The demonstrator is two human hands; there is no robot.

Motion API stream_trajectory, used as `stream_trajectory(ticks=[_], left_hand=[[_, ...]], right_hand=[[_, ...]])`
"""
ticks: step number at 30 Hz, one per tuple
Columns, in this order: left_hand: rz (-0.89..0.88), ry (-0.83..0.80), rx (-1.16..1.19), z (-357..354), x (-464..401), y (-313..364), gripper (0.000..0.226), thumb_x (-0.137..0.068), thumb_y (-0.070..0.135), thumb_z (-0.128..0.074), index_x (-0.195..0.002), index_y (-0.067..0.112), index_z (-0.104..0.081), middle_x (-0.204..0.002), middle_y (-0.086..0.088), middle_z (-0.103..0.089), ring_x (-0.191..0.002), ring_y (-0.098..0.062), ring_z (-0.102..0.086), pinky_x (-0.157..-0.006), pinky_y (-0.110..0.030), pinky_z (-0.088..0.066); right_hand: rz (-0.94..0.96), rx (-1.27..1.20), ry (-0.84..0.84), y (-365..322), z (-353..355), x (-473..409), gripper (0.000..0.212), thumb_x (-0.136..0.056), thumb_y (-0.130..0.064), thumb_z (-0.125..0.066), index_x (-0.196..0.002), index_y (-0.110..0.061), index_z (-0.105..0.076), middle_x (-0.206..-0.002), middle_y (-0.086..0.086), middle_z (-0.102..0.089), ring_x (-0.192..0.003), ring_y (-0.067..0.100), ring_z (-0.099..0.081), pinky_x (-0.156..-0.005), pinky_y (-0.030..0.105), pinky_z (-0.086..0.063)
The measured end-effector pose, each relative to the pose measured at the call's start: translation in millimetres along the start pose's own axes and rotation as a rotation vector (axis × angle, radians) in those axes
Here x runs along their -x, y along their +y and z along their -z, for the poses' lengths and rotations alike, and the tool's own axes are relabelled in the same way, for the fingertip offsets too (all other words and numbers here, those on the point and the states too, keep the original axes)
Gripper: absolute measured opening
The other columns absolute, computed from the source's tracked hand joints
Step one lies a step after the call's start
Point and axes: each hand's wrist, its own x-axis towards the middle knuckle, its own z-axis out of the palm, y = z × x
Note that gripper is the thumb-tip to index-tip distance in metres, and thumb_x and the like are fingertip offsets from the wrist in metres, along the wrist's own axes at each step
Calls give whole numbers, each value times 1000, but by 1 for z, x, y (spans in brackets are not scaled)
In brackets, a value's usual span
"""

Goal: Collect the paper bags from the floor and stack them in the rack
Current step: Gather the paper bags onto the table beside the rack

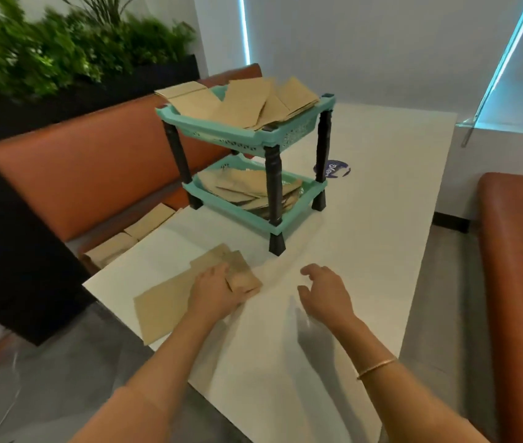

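Note:
A small stack of flat brown paper bags (170, 302) lies on the near left corner of the white table (365, 251). My left hand (218, 290) rests on top of the stack, its fingers curled over the bags' right end. My right hand (325, 290) hovers just above the table to the right of the bags, fingers loosely spread and holding nothing. Further back on the table stands a two-tier teal rack (288, 135) with black legs. Both of its trays hold loose paper bags (244, 103).
More paper bags (145, 227) lie on the orange bench seat (71, 174) left of the table. A second orange bench (518, 266) is at the right. Green plants (62, 52) fill a black planter behind the left bench. Grey floor shows around the table.

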Motion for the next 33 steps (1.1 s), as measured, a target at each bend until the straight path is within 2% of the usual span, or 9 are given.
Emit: stream_trajectory(ticks=[4,9,11,14,17,22,27,31,33], left_hand=[[-69,-128,-52,1,-6,-33,63,-85,43,-58,-138,16,-39,-137,-7,-44,-126,-24,-41,-97,-31,-38],[-200,-22,-215,2,-9,-39,44,-89,46,-50,-120,15,-54,-116,-6,-58,-108,-23,-54,-83,-28,-42],[-265,10,-219,4,-9,-40,34,-93,39,-43,-111,14,-58,-109,-9,-63,-100,-25,-57,-79,-29,-41],[-263,32,-60,13,-14,-43,28,-96,28,-40,-103,11,-62,-101,-12,-67,-93,-28,-61,-72,-31,-39],[-139,107,306,28,-16,-52,21,-93,20,-45,-87,8,-61,-79,-9,-64,-77,-24,-59,-57,-23,-36],[53,91,585,44,-24,-67,20,-92,22,-48,-91,12,-65,-87,0,-65,-84,-18,-59,-71,-26,-45],[71,85,721,47,-28,-63,12,-86,27,-62,-85,16,-68,-83,4,-70,-77,-10,-63,-68,-21,-51],[14,87,813,64,-29,-56,5,-84,21,-67,-79,18,-67,-80,2,-69,-77,-14,-64,-71,-25,-53],[-1,47,849,77,-31,-54,5,-84,21,-67,-83,16,-67,-83,-1,-69,-80,-16,-64,-75,-30,-55]], right_hand=[[-70,-58,-111,-42,-37,-15,44,-93,-25,-53,-134,-14,-45,-129,8,-52,-121,23,-48,-95,31,-41],[-155,-80,-130,-83,-64,-33,40,-90,-19,-51,-127,-6,-46,-127,14,-52,-116,28,-51,-85,26,-41],[-219,-140,-122,-90,-69,-39,40,-92,-27,-51,-125,-5,-47,-126,13,-53,-115,28,-51,-81,25,-40],[-293,-238,-11,-90,-68,-44,45,-96,-43,-40,-114,-5,-55,-116,14,-59,-112,31,-54,-84,29,-41],[-283,-248,40,-89,-65,-44,49,-99,-45,-32,-109,-5,-58,-113,15,-61,-106,30,-55,-81,31,-40],[-156,-197,7,-100,-72,-40,48,-97,-47,-38,-117,-8,-57,-115,10,-61,-105,25,-56,-83,28,-41],[-317,-722,-182,-122,-65,-41,49,-93,-55,-39,-125,-19,-45,-115,9,-56,-81,22,-67,-57,30,-56],[-176,-790,-262,-130,-53,-48,46,-91,-30,-58,-134,-28,-42,-117,5,-54,-90,20,-59,-66,34,-56],[-46,-688,-289,-131,-44,-51,59,-85,-17,-66,-136,-30,-40,-127,-2,-47,-104,18,-52,-76,31,-53]])
